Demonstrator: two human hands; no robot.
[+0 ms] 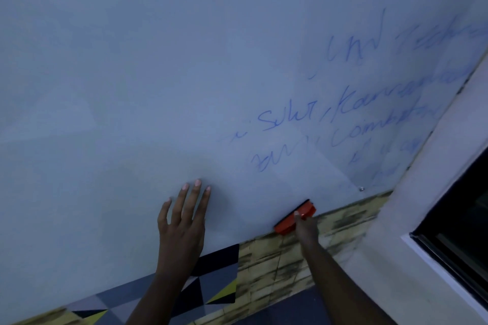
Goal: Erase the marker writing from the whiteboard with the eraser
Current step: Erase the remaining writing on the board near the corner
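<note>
A large whiteboard [132, 74] fills most of the view, tilted by the camera angle. Blue marker writing [343, 119] covers its right part in several slanted lines; the left part is bare. My right hand [305, 225] grips an orange eraser [294, 217] and holds it against the board's bottom edge, below the writing. My left hand [182, 224] presses flat on the board with fingers straight and spread, left of the eraser.
Below the board runs a yellow brick-patterned wall covering [277, 264] and a panel of grey, black and yellow triangles [211, 280]. A white wall [422, 206] and a dark window [462, 232] stand at the right. A small screw [362, 188] marks the board's lower right corner.
</note>
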